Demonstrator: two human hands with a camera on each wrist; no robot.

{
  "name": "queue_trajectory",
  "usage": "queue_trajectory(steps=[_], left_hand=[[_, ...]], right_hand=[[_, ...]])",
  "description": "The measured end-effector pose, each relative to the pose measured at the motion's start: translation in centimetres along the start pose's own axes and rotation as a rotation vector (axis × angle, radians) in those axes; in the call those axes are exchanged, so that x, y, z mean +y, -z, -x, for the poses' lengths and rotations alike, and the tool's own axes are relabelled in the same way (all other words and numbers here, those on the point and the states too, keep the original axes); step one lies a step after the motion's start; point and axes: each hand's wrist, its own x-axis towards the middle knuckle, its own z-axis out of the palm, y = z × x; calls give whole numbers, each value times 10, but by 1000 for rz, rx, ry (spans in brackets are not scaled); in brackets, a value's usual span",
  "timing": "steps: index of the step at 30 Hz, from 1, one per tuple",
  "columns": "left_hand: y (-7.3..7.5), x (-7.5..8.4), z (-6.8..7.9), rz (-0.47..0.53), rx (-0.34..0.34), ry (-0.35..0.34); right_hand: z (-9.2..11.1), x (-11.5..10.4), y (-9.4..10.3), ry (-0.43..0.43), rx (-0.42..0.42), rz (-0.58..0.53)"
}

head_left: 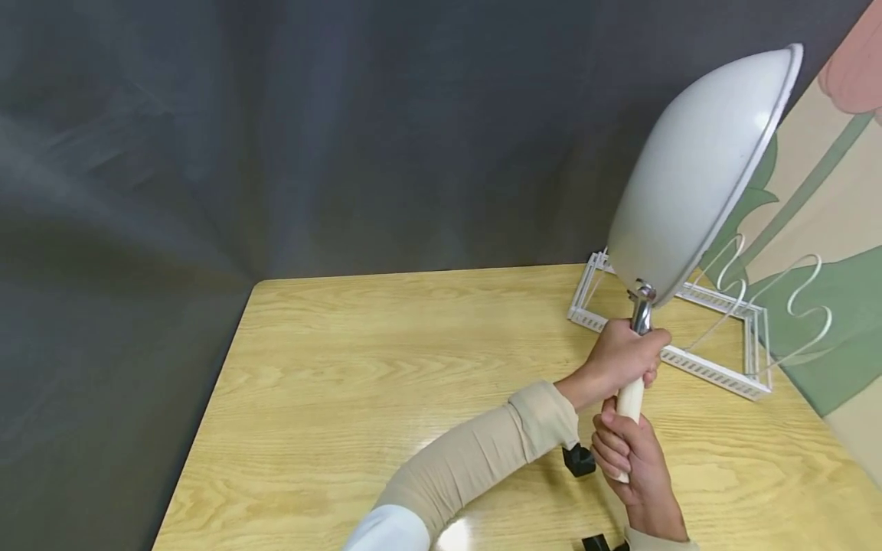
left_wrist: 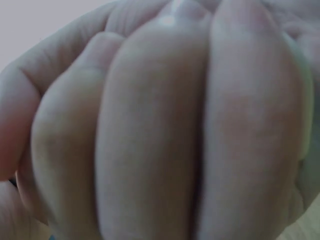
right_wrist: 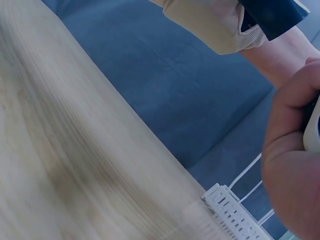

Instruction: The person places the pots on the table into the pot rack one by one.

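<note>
Wok held aloft by its handle, both hands stacked on the grip.

The table [head_left: 331, 383] is seen at left; above it, the left hand [head_left: 623, 356] is wrapped high on the handle [head_left: 630, 398], fingers clamped, and the right hand [head_left: 637, 467] is curled round its lower end. The wok [head_left: 696, 176] is carried up and right of the fingers, long axis rising steeply, tilted over the rack [head_left: 717, 337]. The left hand is nearer the bowl.
</note>
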Motion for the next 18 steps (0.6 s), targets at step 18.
queue_trajectory(steps=[18], left_hand=[[-3,-13,2,-35,14,-42]], right_hand=[[9,2,9,-64,-150,-197]])
